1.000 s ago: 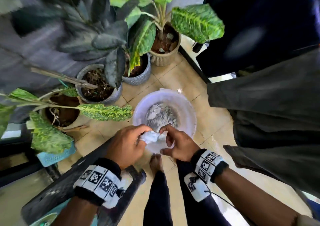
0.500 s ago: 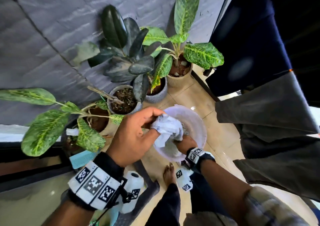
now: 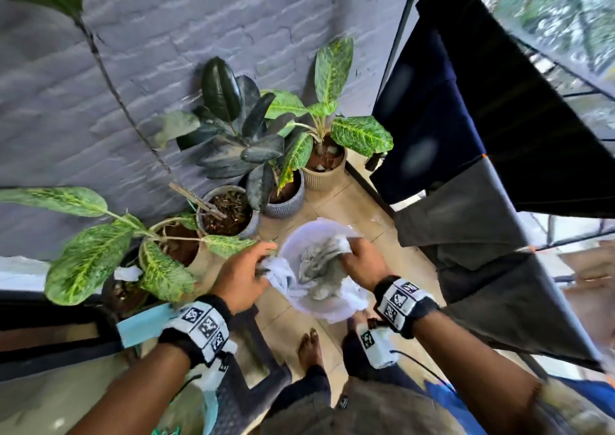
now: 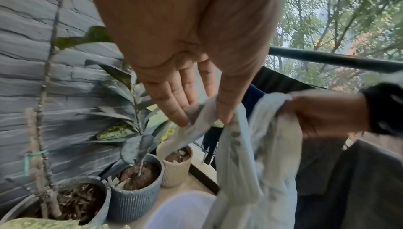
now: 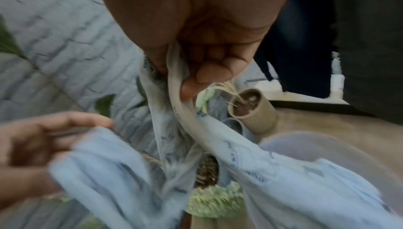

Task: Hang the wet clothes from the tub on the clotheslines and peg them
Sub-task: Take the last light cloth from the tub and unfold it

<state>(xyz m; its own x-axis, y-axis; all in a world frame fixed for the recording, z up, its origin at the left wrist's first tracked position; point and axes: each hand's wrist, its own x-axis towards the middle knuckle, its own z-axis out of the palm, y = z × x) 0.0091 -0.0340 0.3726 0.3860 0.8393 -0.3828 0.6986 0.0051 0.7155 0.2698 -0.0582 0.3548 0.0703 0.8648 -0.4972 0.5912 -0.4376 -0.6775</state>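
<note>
A wet white garment with a grey print [image 3: 317, 263] hangs above the translucent white tub [image 3: 332, 313] on the tiled floor. My left hand [image 3: 246, 268] pinches one edge of it between thumb and fingers [image 4: 205, 122]. My right hand [image 3: 362, 261] grips the other side in curled fingers [image 5: 181, 77]. The cloth [image 5: 272, 172] sags between the two hands and trails down toward the tub [image 5: 327, 148]. To the right, a navy garment [image 3: 432, 128] and a grey garment [image 3: 466, 221] hang on the lines, with an orange peg [image 3: 484, 156] between them.
Several potted plants [image 3: 229, 208] crowd the grey brick wall [image 3: 166, 51] to the left of and behind the tub. A black plastic chair [image 3: 246, 384] stands at my lower left. My bare foot [image 3: 309, 348] is just short of the tub. A dark railing [image 4: 338, 60] runs behind the hung clothes.
The hands lifted a bunched white wad from the tub, then moved apart, so the garment is now spread between them. The head view has tilted up toward the hung clothes.
</note>
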